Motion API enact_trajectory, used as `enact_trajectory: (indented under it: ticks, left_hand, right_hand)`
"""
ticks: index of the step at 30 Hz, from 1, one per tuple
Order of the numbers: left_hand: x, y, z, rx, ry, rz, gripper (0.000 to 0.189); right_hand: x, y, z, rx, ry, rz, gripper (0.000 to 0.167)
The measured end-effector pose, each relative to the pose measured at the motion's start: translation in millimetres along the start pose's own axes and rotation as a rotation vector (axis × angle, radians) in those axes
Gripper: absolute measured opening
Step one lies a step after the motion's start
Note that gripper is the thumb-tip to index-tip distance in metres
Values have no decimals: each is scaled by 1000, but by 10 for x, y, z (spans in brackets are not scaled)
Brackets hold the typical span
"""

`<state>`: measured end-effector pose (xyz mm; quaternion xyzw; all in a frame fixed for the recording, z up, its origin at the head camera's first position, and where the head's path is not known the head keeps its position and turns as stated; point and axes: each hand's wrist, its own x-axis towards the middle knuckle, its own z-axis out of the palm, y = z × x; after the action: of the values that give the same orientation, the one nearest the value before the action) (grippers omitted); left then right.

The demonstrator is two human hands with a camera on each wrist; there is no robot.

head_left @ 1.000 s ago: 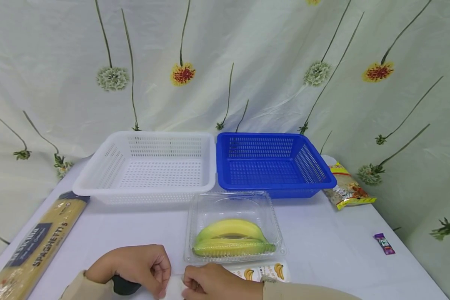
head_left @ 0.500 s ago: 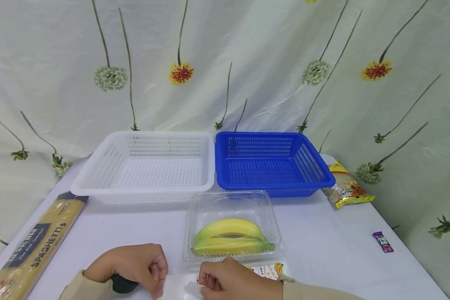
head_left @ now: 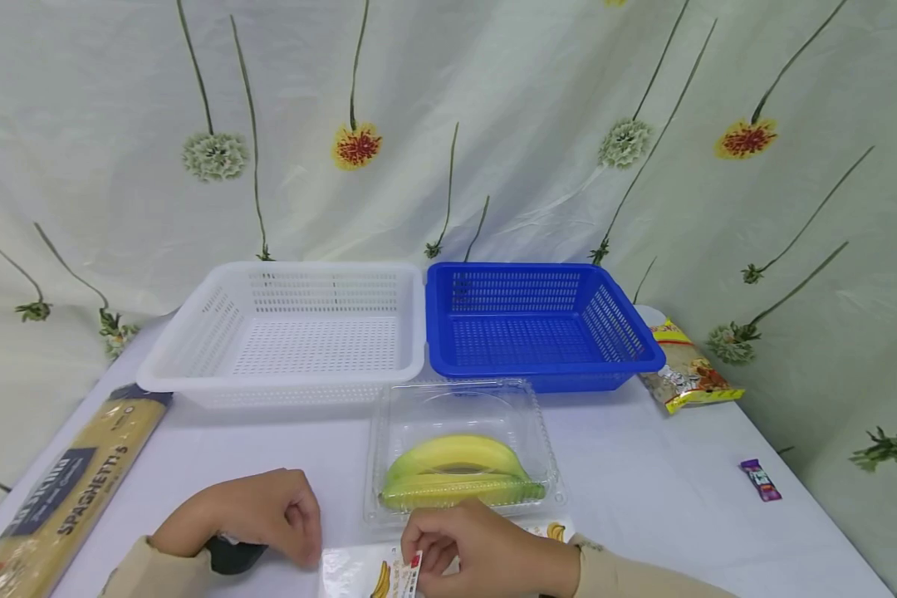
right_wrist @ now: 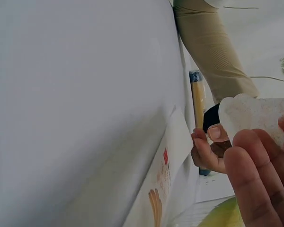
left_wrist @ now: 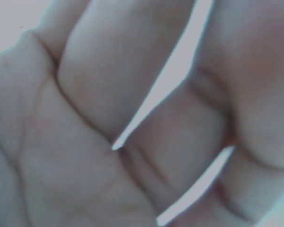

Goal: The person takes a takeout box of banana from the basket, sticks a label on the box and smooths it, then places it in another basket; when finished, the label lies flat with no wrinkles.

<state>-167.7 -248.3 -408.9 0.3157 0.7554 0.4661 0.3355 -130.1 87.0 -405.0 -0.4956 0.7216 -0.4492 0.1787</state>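
My right hand (head_left: 486,548) pinches a white label (head_left: 362,569) printed with bananas, low in the head view. In the right wrist view the held label (right_wrist: 251,113) shows its pale back, raised off the table. My left hand (head_left: 257,511) is at the label's left edge, fingers loosely curled, with nothing visible between thumb and fingers. The left wrist view is filled by the palm and bent fingers (left_wrist: 170,123). Another banana-printed label strip (head_left: 556,530) lies partly hidden behind the right hand. Beyond it stands a clear plastic container (head_left: 456,407) with bananas (head_left: 459,473) inside.
Behind the container, a white basket (head_left: 284,382) and a blue basket (head_left: 546,370) stand side by side. A spaghetti packet (head_left: 82,490) lies at left. A yellow-edged food bag (head_left: 688,370) and a small purple packet (head_left: 760,480) are at right.
The right hand has moved right and slightly up with the label, whose printed side now shows. The left hand, first pinching it too, has shifted slightly left and let go.
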Motion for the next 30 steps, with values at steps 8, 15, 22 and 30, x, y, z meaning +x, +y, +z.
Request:
enact_trajectory:
  ticks: [8, 15, 22, 30]
  left_hand:
    - [91, -12, -38, 183, 252, 67, 24]
    - [224, 62, 18, 188, 503, 45, 57]
    - [318, 150, 43, 116, 481, 84, 88]
    - [450, 217, 76, 47, 458, 80, 96]
  right_hand:
    - [12, 7, -88, 31, 36, -90, 13]
    - [35, 18, -102, 103, 201, -101, 8]
    - [28, -55, -191, 151, 246, -56, 16]
    - [42, -93, -297, 171, 290, 20, 33]
